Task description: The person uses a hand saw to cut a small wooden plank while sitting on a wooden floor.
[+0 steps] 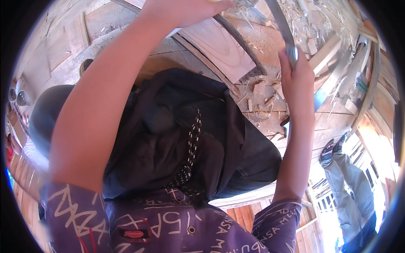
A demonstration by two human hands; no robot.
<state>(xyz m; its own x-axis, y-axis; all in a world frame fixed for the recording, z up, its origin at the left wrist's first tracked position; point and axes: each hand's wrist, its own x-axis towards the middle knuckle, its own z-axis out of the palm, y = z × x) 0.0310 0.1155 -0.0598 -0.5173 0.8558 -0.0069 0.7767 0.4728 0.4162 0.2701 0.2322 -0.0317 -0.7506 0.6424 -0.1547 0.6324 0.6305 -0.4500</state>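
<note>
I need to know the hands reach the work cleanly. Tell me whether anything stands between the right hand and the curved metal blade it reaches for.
Nothing does. The right hand is already closed on the near end of the curved metal blade, with no visible object between them. The left hand rests against the wooden board at the top edge.

Two bare hands raised: left hand (185, 10), right hand (297, 69). One long metal blade (282, 26), gripped in the right hand. One flat wooden board (223, 48) under the left hand. One black cloth (177, 130) draped over the lap. One other person at lower right, two legs (350, 185) showing. Wood shavings (261, 97): scattered, too many to count.
</note>
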